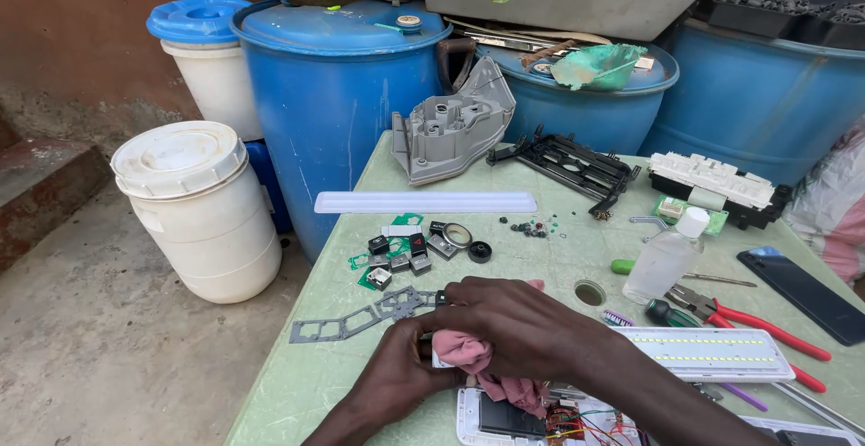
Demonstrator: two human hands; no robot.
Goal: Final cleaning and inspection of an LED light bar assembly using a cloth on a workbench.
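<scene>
Both hands meeting over a pink cloth [468,352] near the front edge of the green worktop [297,383], just above an open white casing [470,417] with bare wires. Left hand [396,381] pinching the cloth together with a small white piece; right hand [523,324] laid over the cloth, grip pressed together on it. Cloth probably soft, light, easily bunched; best taken by a gathered fold. Beyond the cloth, a grey frame [360,317] and loose black buttons [410,250]; right of the cloth, an LED strip panel [707,352], red-handled pliers [757,322], a clear bottle [669,257].
</scene>
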